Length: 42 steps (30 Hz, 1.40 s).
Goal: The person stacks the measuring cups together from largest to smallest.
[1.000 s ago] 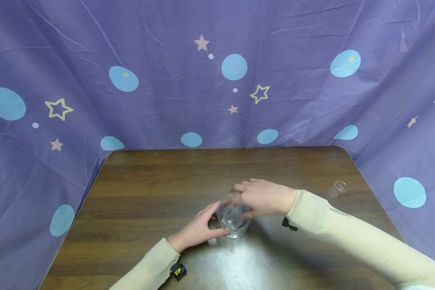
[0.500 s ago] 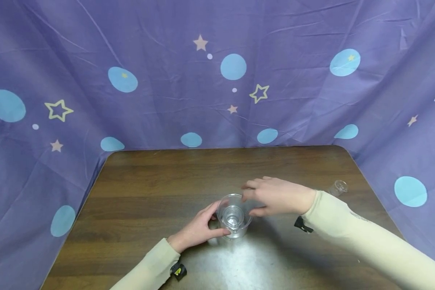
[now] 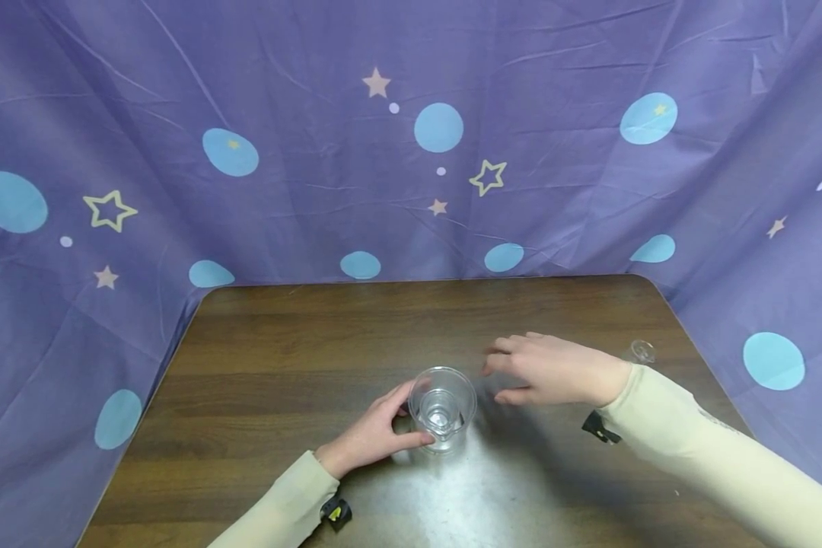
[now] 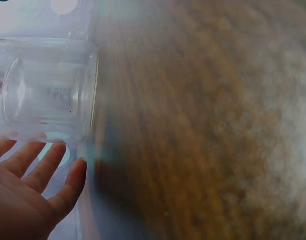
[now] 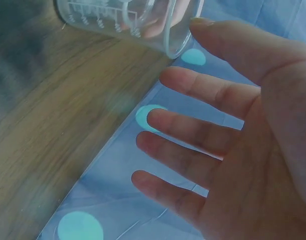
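A large clear beaker (image 3: 467,415) stands upright on the table, with a smaller clear beaker (image 3: 440,411) nested inside it. My left hand (image 3: 377,434) holds the large beaker from the left, thumb on its near side and fingers on its far left side. In the left wrist view the fingertips meet the beaker wall (image 4: 47,50). To the right of the beakers, my right hand (image 3: 551,369) hovers with spread, relaxed fingers and nothing in it. The right wrist view shows printed graduations on the large beaker (image 5: 102,17).
A small clear beaker (image 3: 642,351) stands at the table's right side, partly hidden behind the right sleeve (image 3: 685,426). The brown wooden table (image 3: 301,335) is enclosed at the back and sides by a purple curtain (image 3: 301,114) with stars and dots.
My right hand has drawn out of the large beaker's mouth and moved right, away from it. The left hand and the nested beakers have stayed in place.
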Motion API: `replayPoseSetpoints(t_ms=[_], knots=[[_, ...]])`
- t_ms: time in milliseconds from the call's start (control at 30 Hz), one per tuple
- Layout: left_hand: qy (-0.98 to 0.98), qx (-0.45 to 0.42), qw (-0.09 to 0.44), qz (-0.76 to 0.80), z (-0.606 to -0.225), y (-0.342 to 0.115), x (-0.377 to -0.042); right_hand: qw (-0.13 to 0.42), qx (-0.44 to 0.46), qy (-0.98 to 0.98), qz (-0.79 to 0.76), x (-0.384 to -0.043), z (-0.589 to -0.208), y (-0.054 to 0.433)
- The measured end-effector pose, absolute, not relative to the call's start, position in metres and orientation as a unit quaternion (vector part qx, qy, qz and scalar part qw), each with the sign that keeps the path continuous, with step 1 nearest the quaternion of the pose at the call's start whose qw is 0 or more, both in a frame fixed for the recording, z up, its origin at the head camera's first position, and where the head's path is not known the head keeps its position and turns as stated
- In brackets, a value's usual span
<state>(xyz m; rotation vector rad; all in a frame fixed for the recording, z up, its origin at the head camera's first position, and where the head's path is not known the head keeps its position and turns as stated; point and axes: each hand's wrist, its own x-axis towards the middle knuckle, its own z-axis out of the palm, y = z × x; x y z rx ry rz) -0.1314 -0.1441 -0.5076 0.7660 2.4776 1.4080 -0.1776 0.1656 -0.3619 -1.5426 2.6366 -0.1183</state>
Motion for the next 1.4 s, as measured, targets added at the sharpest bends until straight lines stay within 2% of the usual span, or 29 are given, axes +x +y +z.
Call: replayPoseSetpoints(t_ms=[1400], knots=[[0.834,0.267,0.1,0.472,-0.508,-0.145,-0.133,0.039,-0.428,0.9,-0.073,-0.18,-0.379,0.245]])
